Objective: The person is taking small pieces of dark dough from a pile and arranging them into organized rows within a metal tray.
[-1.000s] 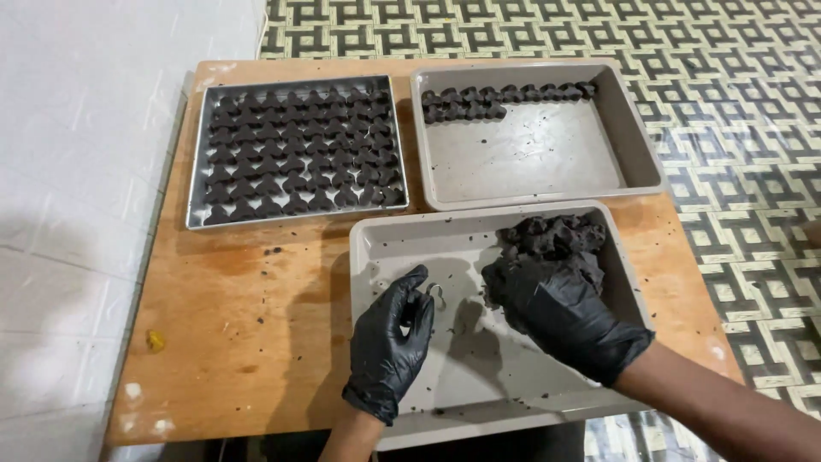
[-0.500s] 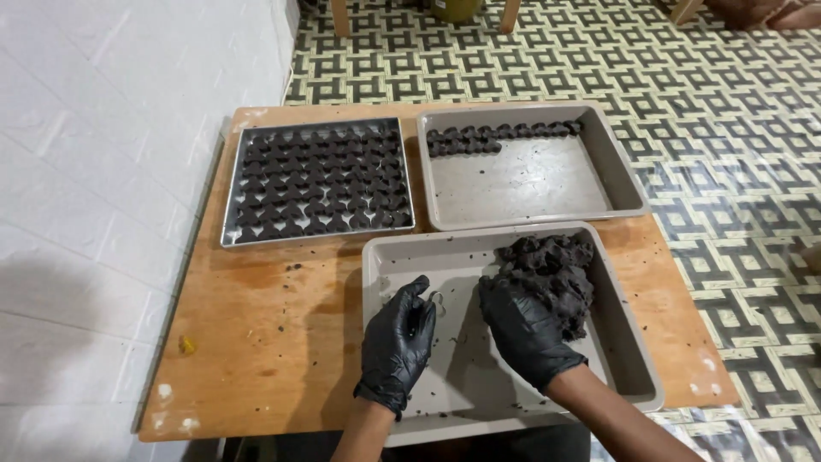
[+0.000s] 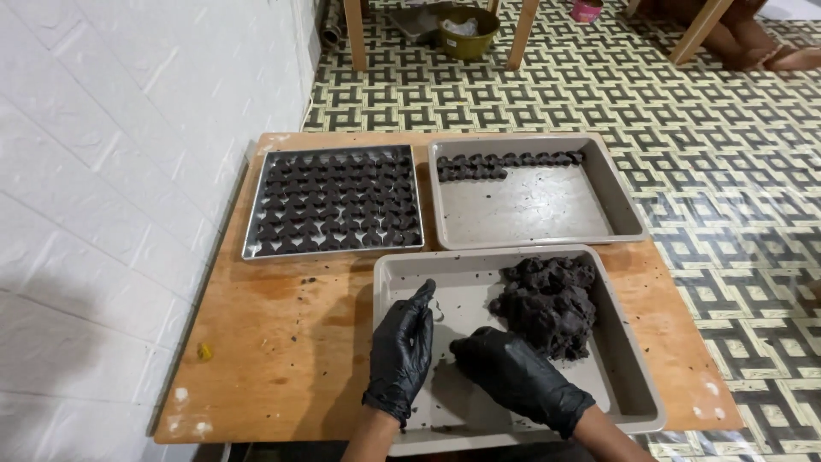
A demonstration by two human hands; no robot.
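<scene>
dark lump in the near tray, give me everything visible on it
The dark lump is a rough, crumbly mass, near black with a matte, clumpy surface like moist dough or clay. It sits piled in the far right part of the near grey tray, close to the right wall. Small crumbs lie around it on the tray floor. The right hand, in a black glove, rests just beside its near left edge; whether they touch is unclear. The left hand is apart from it.

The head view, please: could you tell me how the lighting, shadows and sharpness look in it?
In the head view, light is soft and even; the hands cast a faint shadow on the near tray; the left hand and right hand look sharp in glossy black gloves; the dark dough keeps its texture; the floor pattern bends slightly toward the edges, suggesting a wide lens.
</scene>
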